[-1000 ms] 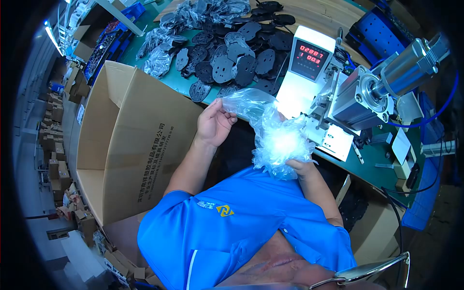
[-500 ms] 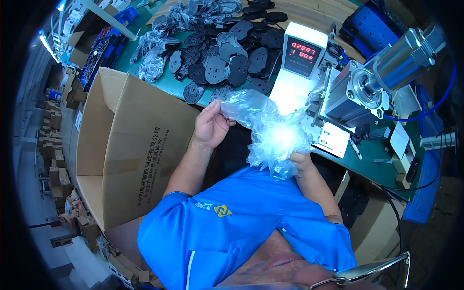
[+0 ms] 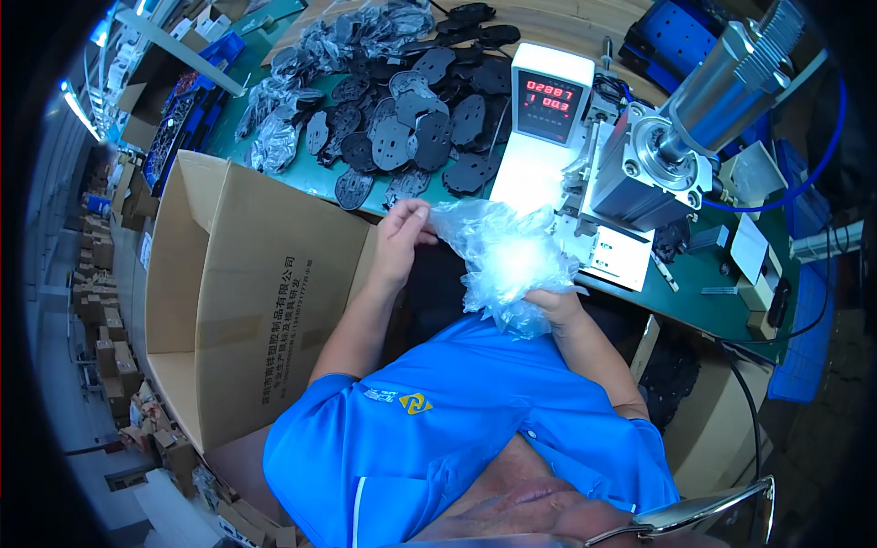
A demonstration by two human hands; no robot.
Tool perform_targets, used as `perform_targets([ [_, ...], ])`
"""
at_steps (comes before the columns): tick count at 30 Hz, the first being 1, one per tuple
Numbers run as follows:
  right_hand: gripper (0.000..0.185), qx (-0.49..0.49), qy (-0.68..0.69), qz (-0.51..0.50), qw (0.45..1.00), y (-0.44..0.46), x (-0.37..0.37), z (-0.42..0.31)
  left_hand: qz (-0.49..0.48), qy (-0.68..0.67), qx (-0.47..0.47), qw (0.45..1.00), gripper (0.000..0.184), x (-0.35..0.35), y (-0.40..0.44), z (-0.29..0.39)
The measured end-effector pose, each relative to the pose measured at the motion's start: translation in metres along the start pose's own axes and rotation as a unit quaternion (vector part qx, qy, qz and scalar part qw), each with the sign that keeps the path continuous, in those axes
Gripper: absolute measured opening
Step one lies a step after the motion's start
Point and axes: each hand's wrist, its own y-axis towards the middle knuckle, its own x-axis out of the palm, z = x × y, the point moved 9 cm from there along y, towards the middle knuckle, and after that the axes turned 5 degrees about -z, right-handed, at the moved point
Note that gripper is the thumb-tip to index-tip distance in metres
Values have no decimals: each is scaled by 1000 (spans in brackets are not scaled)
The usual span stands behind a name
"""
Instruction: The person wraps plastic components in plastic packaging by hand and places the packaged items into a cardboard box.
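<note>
A crumpled bunch of clear plastic bags [image 3: 507, 260] hangs between my two hands, brightly lit at its middle. My left hand [image 3: 405, 239] pinches its upper left edge, fingertips pressed together. Around the lower right of the bunch my right hand [image 3: 555, 306] is closed, partly covered by the plastic. Just above the bunch stands a white machine with a red digital display [image 3: 548, 99]. Its metal cylinder and motor block [image 3: 653, 160] are to the right of the bags.
An open cardboard box [image 3: 274, 292] stands left of my left arm. Black plastic plates [image 3: 393, 142] and wrapped pieces [image 3: 274, 142] lie piled on the green table [image 3: 315, 180]. A blue bin [image 3: 671, 46] is at the back right, and cables hang on the right.
The stretched part of plastic between my hands has bunched up and come closer to the rest. My left hand has turned slightly. The view has shifted, so the table and machine appear further left.
</note>
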Motion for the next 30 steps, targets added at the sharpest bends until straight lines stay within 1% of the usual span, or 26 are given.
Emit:
perform_targets([
  [1, 94, -15, 14, -25, 999, -1, 3, 1, 46, 119, 105, 986, 27, 5, -10, 36],
  [2, 95, -38, 23, -45, 998, 0, 4, -1, 83, 231, 213, 946, 32, 19, -23, 69],
  [3, 95, -49, -20, -40, 998, -4, 7, -2, 98, 272, 260, 921, 40, 20, -31, 80],
  [4, 93, -116, -177, -41, 977, -8, -1, 0, 56, 289, 287, 912, 42, 29, -36, 87],
  [5, 92, -169, -334, -34, 927, -11, -6, 1, 12, 302, 315, 900, 44, 45, -43, 102],
  [7, 87, -207, -352, -53, 911, -5, 21, -27, -97, 363, 299, 877, 46, 83, -48, 115],
  [8, 72, -220, -372, -44, 900, 0, 29, -34, -116, 373, 312, 866, 38, 99, -52, 123],
  [10, 57, -206, -359, -67, 908, 4, 44, -49, -149, 403, 237, 871, 24, 85, -44, 94],
  [11, 57, -213, -364, -59, 905, 4, 44, -50, -157, 401, 245, 868, 24, 87, -46, 92],
  [15, 45, -206, -365, -73, 905, 4, 46, -45, -111, 256, 122, 953, 10, 70, -34, 73],
  [16, 45, -207, -368, -71, 904, 4, 46, -50, -113, 254, 124, 952, 10, 72, -32, 71],
  [20, 45, -160, -335, -63, 926, 6, 49, -51, -141, 171, 96, 970, 8, 65, -31, 62],
  [21, 45, -161, -333, -61, 927, 5, 50, -49, -142, 174, 94, 970, 8, 65, -32, 63],
  [23, 45, -161, -351, -63, 920, 6, 52, -42, -133, 4, 42, 990, 8, 63, -31, 56],
  [25, 45, -161, -375, -63, 911, 8, 52, -38, -123, -170, -10, 978, 8, 67, -29, 47],
  [26, 45, -162, -380, -57, 909, 7, 51, -39, -131, -172, -12, 976, 8, 69, -29, 45],
  [30, 45, -101, -434, -29, 895, 6, 48, -25, -250, -130, -63, 957, 6, 80, -43, 31],
])
